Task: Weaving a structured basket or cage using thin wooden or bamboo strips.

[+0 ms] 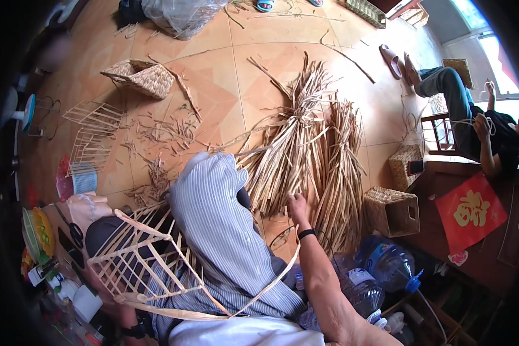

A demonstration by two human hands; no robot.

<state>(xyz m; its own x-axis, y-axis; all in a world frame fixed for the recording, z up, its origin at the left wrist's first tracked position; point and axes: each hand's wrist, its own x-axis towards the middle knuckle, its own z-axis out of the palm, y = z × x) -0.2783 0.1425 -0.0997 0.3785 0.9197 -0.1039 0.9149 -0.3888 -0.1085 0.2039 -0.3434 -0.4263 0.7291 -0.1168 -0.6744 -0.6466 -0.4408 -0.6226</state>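
A partly woven basket frame [150, 265] of pale strips and thin rods rests tilted across my lap, over a striped cloth [210, 202]. From its lower rim, a long pale strip [271, 282] curves up toward my right forearm. My right hand [297, 209] reaches forward to the lower end of a large bundle of dried leaf strips [294, 132], its fingers closed at the strip ends. A second bundle [341, 167] lies to its right. My left hand [106, 282] is behind the basket frame at lower left, its fingers mostly hidden.
Finished woven baskets [391, 210] stand at right beside large plastic bottles [386, 262]. Another basket [141, 78] and bare frames [95, 135] sit at left, near strip scraps [167, 130]. Scissors [76, 235] lie at far left. A seated person [473, 115] handles cord at right.
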